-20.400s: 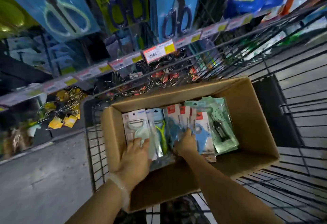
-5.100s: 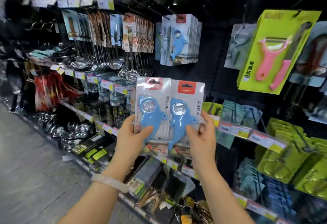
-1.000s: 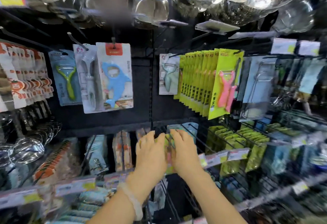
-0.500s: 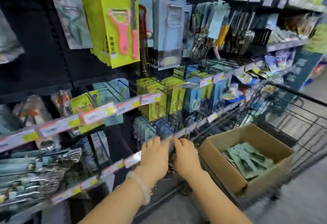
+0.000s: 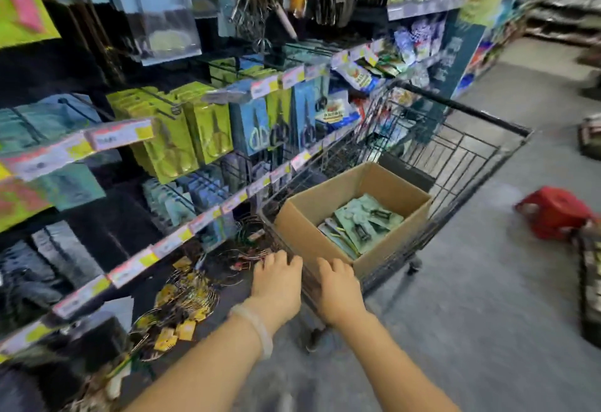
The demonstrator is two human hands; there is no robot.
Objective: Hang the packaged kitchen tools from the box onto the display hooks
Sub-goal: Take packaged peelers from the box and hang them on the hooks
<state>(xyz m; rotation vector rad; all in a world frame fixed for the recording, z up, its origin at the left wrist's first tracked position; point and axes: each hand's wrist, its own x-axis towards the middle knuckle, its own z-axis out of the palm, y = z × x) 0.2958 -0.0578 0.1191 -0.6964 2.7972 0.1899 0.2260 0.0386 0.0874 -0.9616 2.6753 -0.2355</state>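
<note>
An open cardboard box (image 5: 309, 233) sits in a black wire shopping cart (image 5: 461, 151) to my right. Inside lie several pale green packaged kitchen tools (image 5: 361, 224). My left hand (image 5: 276, 285) and my right hand (image 5: 338, 291) are side by side, palms down, just short of the cart's near end and below the box's near corner. Neither hand holds anything; the fingers look loosely bent. Display hooks (image 5: 224, 70) on the rack to the left carry green and blue packaged scissors (image 5: 208, 125).
The shelf rack with price-tag rails (image 5: 201, 220) runs along the left, close against the cart. Wire racks with yellow tags (image 5: 175, 307) lie low on the bottom shelf. A red stool (image 5: 553, 210) stands on the grey aisle floor at right.
The view has swung right and down from the hanging peelers to the cart. Both empty hands have dropped from the shelf rails to the cart's near end.
</note>
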